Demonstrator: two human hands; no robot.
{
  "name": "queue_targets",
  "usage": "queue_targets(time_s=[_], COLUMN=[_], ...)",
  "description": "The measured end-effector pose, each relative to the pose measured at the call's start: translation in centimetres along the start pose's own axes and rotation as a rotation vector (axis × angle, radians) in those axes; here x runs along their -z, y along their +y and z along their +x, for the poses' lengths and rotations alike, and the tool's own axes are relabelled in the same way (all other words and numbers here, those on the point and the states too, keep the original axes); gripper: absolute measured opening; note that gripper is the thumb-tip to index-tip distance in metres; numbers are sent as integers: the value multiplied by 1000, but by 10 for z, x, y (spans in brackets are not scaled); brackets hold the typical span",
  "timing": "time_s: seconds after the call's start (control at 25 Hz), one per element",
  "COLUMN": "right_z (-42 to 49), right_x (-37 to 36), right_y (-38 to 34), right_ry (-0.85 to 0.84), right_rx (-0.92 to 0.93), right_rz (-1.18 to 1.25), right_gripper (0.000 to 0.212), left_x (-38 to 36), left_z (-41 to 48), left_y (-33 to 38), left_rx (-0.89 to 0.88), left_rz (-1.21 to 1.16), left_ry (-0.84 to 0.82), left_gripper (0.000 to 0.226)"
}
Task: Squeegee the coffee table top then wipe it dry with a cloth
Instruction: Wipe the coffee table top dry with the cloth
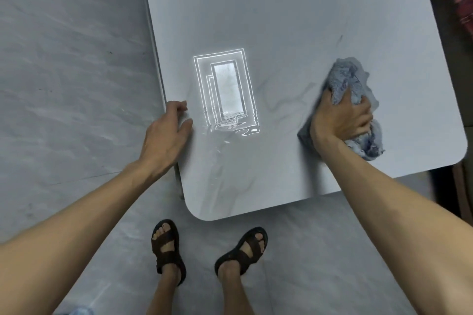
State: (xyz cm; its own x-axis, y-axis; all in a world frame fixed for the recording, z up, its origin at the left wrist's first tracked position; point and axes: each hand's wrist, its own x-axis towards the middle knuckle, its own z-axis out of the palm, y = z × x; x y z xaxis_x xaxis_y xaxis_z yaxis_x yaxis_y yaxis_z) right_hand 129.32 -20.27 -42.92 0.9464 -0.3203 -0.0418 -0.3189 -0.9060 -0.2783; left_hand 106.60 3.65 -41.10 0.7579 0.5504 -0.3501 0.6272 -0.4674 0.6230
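The right hand (341, 120) squeezes a crumpled blue-grey cloth (355, 100) and presses it on the pale grey marble coffee table top (281, 20), near the right edge. The left hand (166, 133) rests open on the left edge. No squeegee shows, so drying seems begun. A shiny wet patch (230, 128) remains between the hands

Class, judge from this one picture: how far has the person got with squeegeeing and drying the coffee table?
Squeegeeing looks finished or set aside: no squeegee is in view. In hand: the right hand presses a bunched blue cloth onto the table top near its right edge, while the left hand braces the left edge. Left: a wet patch with rippled reflections beside the left hand, not yet wiped.
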Motion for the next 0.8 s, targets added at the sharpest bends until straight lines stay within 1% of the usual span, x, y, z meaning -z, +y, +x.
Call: queue_targets(time_s=[0.04,0.08,0.12,0.24,0.36,0.48,0.6,0.68,0.76,0.8], right_z=[-10,-23,-39,-89,-121,-137,-138,-133,-122,-114], right_x=[-4,-9,-13,-20,-23,-20,-13,-8,-3,-1], right_y=[-11,-20,-27,-44,-48,-38,-24,-15,-7,-3], right_ry=[-3,-11,-27,-143,-287,-404,-492,-548,-581,-589], right_rx=[-9,37,127,507,909,1299,1631,1815,1947,1985], right_rz=[7,6,-2,-3,-38,-120,-184,-214,-246,-260], right_gripper=[52,54,56,61,55,55,58,58,58,58], left_x=[2,5,8,14,17,16,8,-1,-11,-16], left_z=[-2,-6,-10,-23,-30,-34,-39,-44,-50,-53], left_y=[-4,-9,-14,-26,-31,-31,-26,-20,-12,-8], left_rx=[9,15,25,60,88,56,11,-21,-56,-64], left_rz=[-40,-59,-73,-114,-135,-139,-98,-31,92,170], left_ry=[43,85,115,132,76,37,-7,-53,-65,-55], left_gripper=[28,27,26,27,31,32,33,38,44,46])
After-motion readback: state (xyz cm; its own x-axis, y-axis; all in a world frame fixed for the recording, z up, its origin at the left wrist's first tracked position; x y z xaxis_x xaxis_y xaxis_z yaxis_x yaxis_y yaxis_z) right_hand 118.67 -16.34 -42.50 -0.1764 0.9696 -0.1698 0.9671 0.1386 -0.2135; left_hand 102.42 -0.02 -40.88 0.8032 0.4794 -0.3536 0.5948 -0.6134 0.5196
